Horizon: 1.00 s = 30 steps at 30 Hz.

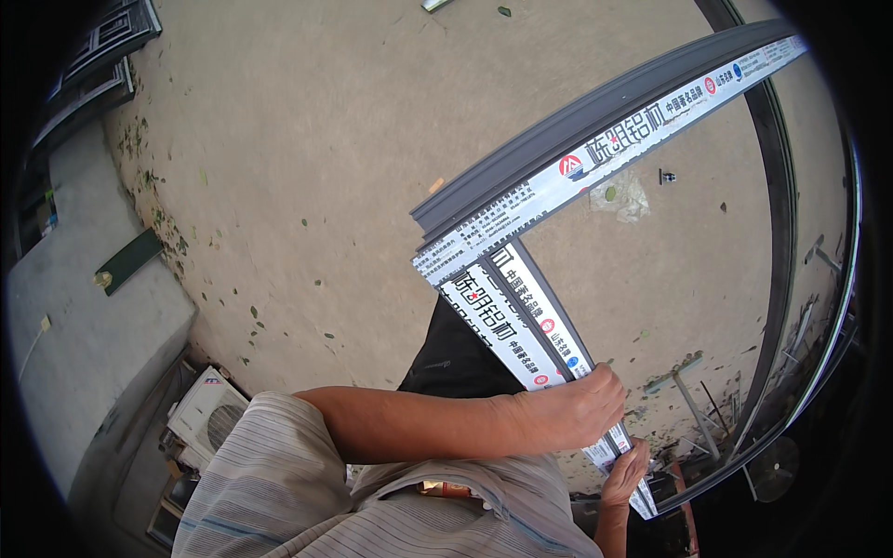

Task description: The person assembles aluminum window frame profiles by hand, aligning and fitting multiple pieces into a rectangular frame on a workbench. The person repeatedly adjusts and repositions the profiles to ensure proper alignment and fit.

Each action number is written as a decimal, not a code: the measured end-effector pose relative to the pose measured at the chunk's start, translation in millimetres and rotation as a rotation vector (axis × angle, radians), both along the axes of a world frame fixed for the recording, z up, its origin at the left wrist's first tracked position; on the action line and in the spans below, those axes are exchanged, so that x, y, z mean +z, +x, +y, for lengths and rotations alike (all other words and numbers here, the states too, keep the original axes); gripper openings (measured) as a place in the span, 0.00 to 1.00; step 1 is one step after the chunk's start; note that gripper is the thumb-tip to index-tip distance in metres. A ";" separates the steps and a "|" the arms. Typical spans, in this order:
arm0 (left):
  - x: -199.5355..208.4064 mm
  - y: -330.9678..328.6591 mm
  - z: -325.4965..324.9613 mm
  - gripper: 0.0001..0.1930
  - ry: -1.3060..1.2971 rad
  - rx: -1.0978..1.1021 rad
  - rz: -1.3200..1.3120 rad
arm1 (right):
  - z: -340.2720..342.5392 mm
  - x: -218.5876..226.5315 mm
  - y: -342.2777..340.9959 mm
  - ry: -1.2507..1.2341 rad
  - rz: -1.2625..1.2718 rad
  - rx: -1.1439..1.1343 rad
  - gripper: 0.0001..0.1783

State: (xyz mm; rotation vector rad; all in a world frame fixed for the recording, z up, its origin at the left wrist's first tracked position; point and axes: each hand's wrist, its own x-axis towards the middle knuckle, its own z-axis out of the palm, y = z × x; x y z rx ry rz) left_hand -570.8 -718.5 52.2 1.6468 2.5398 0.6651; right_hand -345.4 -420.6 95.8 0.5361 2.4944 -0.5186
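- Holding short rail (pixel 532 325) in left hand (pixel 588 406), grip closed.
- Clasping short rail's near end with right hand (pixel 628 471), likely balancing long rail (pixel 605 144) at far end.

Frame (pixel 581 170) R of A/C (pixel 200 409)

Wears lt grey-beige shirt (pixel 391 525) w/ short slvs (pixel 256 456), thin stripes & blue bands, plus blk trousers (pixel 465 358).
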 end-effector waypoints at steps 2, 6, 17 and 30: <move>2.0 -0.5 -1.1 0.13 -0.011 0.005 0.007 | 2.0 0.0 -4.2 -0.029 0.001 0.008 0.32; -2.0 3.0 1.7 0.13 0.006 0.017 0.010 | -1.4 -0.7 -7.6 -0.041 0.020 -0.013 0.29; 11.2 0.0 2.1 0.35 -0.055 -0.076 -0.309 | -14.2 -17.5 -5.0 0.044 0.325 0.030 0.17; 81.0 -30.9 24.2 0.29 -0.060 0.068 -0.078 | -5.4 27.3 -45.9 0.171 0.573 0.004 0.23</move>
